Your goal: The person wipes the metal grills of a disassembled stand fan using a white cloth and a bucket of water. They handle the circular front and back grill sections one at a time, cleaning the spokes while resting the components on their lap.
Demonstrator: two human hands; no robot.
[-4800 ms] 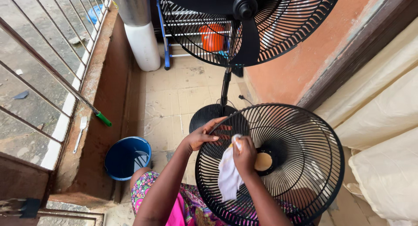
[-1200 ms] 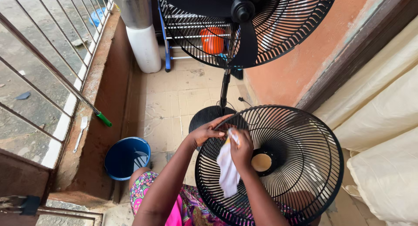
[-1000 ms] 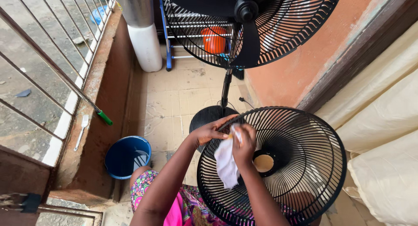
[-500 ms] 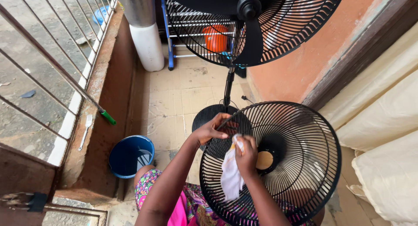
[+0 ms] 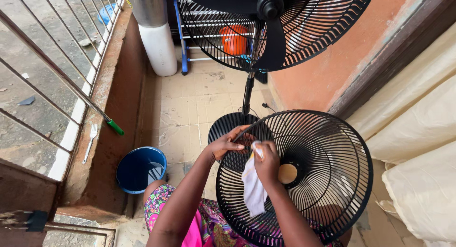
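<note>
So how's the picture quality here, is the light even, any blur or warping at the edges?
Head view: soft, even daylight, no hard shadows or glare. The hands, the white cloth and the loose fan grille are sharp, with no motion blur. The wide lens stretches the edges, so the railing bars splay outward. The standing fan is cropped at the top.

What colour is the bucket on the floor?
Blue, seen in the head view: the bucket stands left of the person's knee.

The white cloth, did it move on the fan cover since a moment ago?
Yes. The right hand has slid the white cloth a little up the detached fan grille, away from its tan centre cap toward the rim by the left hand.
</note>
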